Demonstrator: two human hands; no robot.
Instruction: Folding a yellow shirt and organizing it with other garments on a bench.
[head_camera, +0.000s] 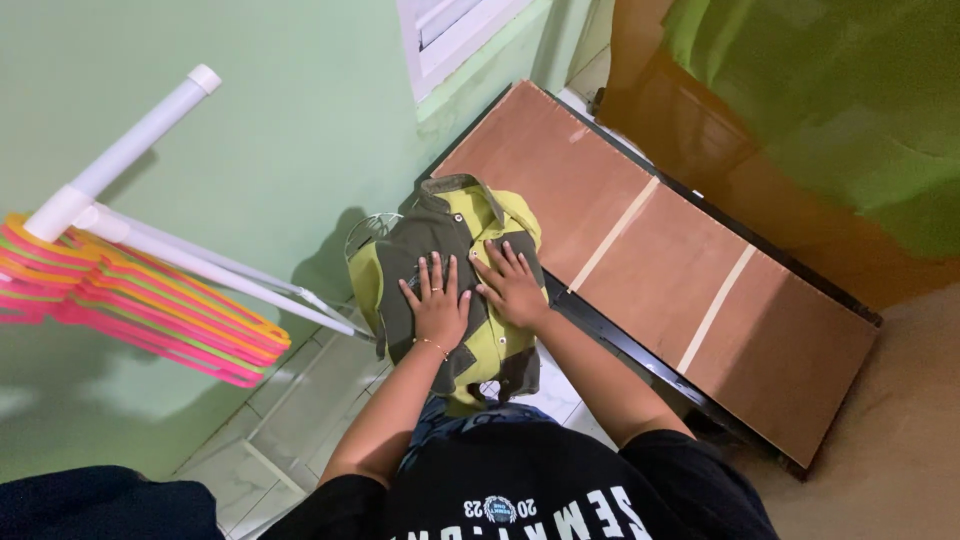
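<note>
Pressing flat on a folded green-and-olive shirt (455, 290), left hand (437, 305) and right hand (512, 285) side by side, fingers spread, gripping nothing

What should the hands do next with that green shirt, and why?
Probably smooth the shirt outward. Both hands, left and right, lie flat and open side by side on its middle, and the cloth bunches at the lower edge. The collar faces away and the shirt looks already folded, so pressing it flat seems the likely small move.
</note>
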